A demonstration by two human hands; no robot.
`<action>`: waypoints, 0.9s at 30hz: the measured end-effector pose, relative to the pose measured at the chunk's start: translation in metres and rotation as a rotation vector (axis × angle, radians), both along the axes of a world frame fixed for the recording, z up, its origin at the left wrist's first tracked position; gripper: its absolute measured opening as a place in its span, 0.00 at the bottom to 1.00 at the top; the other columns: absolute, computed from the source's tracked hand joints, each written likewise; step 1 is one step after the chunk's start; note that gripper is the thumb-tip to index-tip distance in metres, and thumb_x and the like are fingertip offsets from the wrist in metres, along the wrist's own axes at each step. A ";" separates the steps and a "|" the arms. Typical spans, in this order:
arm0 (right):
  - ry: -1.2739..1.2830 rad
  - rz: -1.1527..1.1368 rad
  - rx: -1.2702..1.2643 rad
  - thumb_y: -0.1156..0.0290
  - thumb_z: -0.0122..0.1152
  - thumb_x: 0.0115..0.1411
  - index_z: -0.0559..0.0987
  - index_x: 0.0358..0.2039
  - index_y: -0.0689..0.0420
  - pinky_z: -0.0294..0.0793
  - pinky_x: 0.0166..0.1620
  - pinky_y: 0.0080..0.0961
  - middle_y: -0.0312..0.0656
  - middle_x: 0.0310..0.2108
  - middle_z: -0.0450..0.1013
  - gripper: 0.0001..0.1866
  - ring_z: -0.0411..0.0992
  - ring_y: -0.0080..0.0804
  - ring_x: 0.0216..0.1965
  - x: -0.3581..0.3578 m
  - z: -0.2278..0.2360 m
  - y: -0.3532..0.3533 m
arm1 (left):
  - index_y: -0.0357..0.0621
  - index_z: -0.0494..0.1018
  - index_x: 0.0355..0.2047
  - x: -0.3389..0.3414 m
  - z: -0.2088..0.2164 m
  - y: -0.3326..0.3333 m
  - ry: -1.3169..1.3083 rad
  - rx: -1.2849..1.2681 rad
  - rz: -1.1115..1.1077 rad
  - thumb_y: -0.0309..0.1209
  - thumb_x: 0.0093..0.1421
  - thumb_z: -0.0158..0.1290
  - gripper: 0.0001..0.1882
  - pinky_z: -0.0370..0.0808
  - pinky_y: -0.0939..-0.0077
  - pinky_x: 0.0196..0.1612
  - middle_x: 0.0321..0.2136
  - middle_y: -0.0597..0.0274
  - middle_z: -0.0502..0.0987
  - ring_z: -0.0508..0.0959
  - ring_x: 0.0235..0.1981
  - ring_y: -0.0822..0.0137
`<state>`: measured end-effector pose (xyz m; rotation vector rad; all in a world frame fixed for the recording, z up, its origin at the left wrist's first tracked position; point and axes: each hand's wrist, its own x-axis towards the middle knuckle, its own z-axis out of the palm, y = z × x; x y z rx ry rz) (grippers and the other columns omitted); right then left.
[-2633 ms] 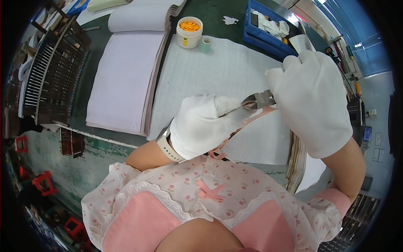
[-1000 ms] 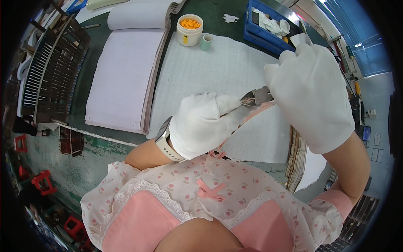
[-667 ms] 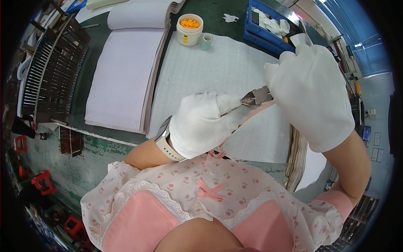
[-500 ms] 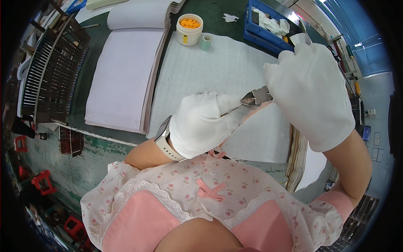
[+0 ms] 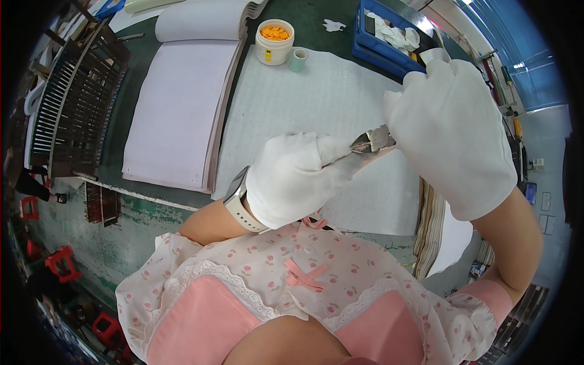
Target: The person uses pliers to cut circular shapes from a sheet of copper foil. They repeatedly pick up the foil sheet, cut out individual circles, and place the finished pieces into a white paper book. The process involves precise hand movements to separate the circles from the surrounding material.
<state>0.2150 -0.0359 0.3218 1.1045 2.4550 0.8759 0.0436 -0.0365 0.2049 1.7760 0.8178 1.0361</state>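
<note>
White gloves are covering both your hands. Your right hand (image 5: 453,131) is closing its grip on small metal cutters (image 5: 371,140), whose tip is touching a small part pinched by your left hand (image 5: 292,176) above the worktop (image 5: 316,91). It seems you are trimming; the next move needs a steady squeeze. The white tub (image 5: 275,41) is holding orange pieces, the blue bin (image 5: 365,45) white cloths.

This looks like a small factory workshop, at a hand-assembly bench. The green work table (image 5: 121,182) carries a white padded mat (image 5: 316,103), a thick stack of white sheets (image 5: 182,103) at the left, a tub of orange parts (image 5: 275,40) and a blue parts bin (image 5: 389,48) far (with white pieces inside). A dark slotted rack (image 5: 73,115) stands far left, and red stools (image 5: 61,267) are on the floor.
</note>
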 end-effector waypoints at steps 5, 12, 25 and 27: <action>-0.097 -0.028 -0.002 0.76 0.60 0.40 0.72 0.17 0.54 0.63 0.35 0.28 0.38 0.19 0.66 0.05 0.71 0.37 0.37 -0.004 0.004 0.000 | 0.40 0.78 0.38 -0.004 0.003 0.000 0.088 -0.018 -0.035 0.19 0.55 0.53 0.10 0.72 0.84 0.26 0.24 0.62 0.78 0.75 0.22 0.76; -0.126 -0.019 0.004 0.76 0.61 0.40 0.71 0.17 0.54 0.62 0.33 0.28 0.38 0.18 0.65 0.06 0.70 0.35 0.33 -0.004 0.004 0.000 | 0.40 0.78 0.39 -0.005 0.007 0.001 0.110 -0.061 -0.074 0.20 0.55 0.52 0.11 0.72 0.84 0.26 0.25 0.63 0.79 0.75 0.22 0.77; -0.107 0.116 -0.073 0.74 0.60 0.39 0.69 0.16 0.53 0.63 0.25 0.27 0.36 0.15 0.64 0.07 0.67 0.31 0.21 0.009 -0.003 0.015 | 0.44 0.78 0.40 0.000 0.006 0.001 0.123 -0.037 -0.081 0.23 0.56 0.53 0.11 0.72 0.83 0.26 0.23 0.62 0.78 0.75 0.21 0.75; -0.097 0.114 -0.089 0.75 0.60 0.39 0.69 0.16 0.54 0.64 0.24 0.28 0.36 0.15 0.65 0.07 0.68 0.31 0.20 0.011 -0.007 0.018 | 0.45 0.78 0.40 0.000 0.006 0.001 0.149 -0.016 -0.077 0.24 0.55 0.54 0.11 0.72 0.82 0.26 0.23 0.60 0.78 0.75 0.21 0.74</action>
